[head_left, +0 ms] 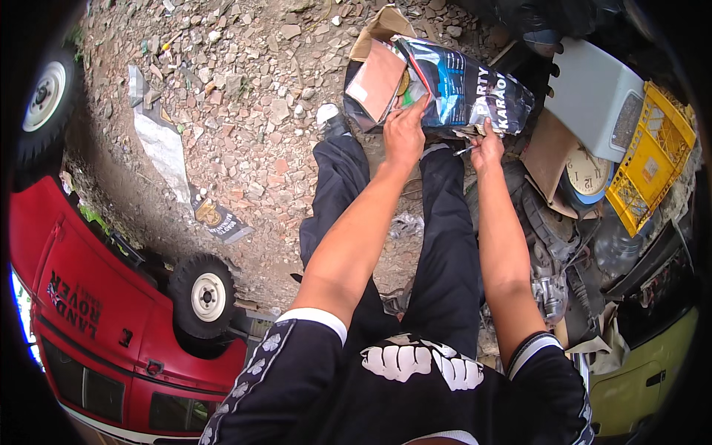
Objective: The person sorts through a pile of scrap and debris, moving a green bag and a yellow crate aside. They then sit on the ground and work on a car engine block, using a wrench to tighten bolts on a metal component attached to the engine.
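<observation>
A black printed cardboard box lies tilted on the rubble ahead of me, its brown flaps standing open to the left. Some mixed contents, with a bit of green, show in its mouth. My left hand has its fingers closed on the edge of that opening. Further right, my right hand grips the near lower edge of the box. A thin, pen-like object sticks out beside its fingers; I cannot tell whether the hand holds it. The box partly hides the fingertips of both hands.
To the left stands a red off-road vehicle with white-rimmed wheels. On the right are a grey plastic housing, a yellow crate, a round clock and metal engine parts. Torn sacking lies on the stony ground.
</observation>
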Action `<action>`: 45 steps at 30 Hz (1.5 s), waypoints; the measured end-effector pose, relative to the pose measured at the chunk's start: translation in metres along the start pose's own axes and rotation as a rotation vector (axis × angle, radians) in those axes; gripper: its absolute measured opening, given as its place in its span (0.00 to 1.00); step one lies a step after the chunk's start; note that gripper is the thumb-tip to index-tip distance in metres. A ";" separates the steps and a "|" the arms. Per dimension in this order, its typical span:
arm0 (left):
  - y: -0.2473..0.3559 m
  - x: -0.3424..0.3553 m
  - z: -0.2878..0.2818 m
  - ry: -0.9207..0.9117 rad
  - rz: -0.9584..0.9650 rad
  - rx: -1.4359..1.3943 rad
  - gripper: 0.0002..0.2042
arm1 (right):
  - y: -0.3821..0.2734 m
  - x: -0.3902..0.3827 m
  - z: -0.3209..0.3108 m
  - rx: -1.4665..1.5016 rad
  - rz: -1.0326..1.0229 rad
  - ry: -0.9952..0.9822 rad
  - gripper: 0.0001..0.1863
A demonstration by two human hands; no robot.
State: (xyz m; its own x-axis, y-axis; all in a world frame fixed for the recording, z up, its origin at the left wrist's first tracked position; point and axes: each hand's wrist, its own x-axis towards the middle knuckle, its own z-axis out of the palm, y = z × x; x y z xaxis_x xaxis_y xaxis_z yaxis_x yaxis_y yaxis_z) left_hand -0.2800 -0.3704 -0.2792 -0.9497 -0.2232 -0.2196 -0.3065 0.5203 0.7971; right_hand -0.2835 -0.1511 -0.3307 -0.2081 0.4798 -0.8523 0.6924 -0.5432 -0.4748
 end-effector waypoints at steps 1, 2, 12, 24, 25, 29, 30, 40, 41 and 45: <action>-0.001 0.002 -0.001 0.000 -0.014 0.008 0.20 | -0.003 0.000 0.007 0.018 0.017 -0.011 0.13; 0.000 0.004 -0.001 0.009 -0.034 0.013 0.20 | -0.005 -0.002 0.011 0.035 0.035 -0.023 0.12; -0.021 0.049 -0.019 -0.024 -0.459 -0.164 0.18 | 0.003 0.007 0.054 0.369 0.376 -0.238 0.14; -0.048 0.162 -0.076 -0.019 -0.333 -0.603 0.19 | -0.049 -0.075 0.171 0.631 0.177 -0.368 0.12; -0.048 0.173 -0.076 0.015 -0.316 -0.524 0.18 | -0.051 -0.074 0.179 0.641 0.200 -0.355 0.13; -0.026 0.201 -0.084 0.083 -0.306 0.127 0.21 | -0.038 -0.055 0.183 0.538 0.298 -0.191 0.13; -0.028 0.202 -0.085 0.117 -0.329 0.255 0.22 | -0.033 -0.053 0.179 0.460 0.290 -0.135 0.12; -0.057 0.027 -0.110 -0.429 -0.809 -0.381 0.21 | -0.043 -0.114 0.028 -0.001 0.066 -0.158 0.12; -0.035 0.008 -0.112 -0.373 -0.834 -0.417 0.20 | -0.052 -0.120 0.005 0.079 0.048 -0.162 0.12; 0.031 -0.043 -0.118 -0.316 -0.863 -0.502 0.19 | -0.093 -0.140 -0.079 0.233 -0.032 -0.097 0.09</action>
State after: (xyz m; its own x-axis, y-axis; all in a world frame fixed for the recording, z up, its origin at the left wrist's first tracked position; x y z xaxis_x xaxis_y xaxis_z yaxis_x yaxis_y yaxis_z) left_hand -0.2415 -0.4419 -0.1789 -0.4161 -0.0925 -0.9046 -0.8955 -0.1311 0.4253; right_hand -0.2647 -0.1131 -0.1502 -0.3004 0.4374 -0.8476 0.5089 -0.6780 -0.5303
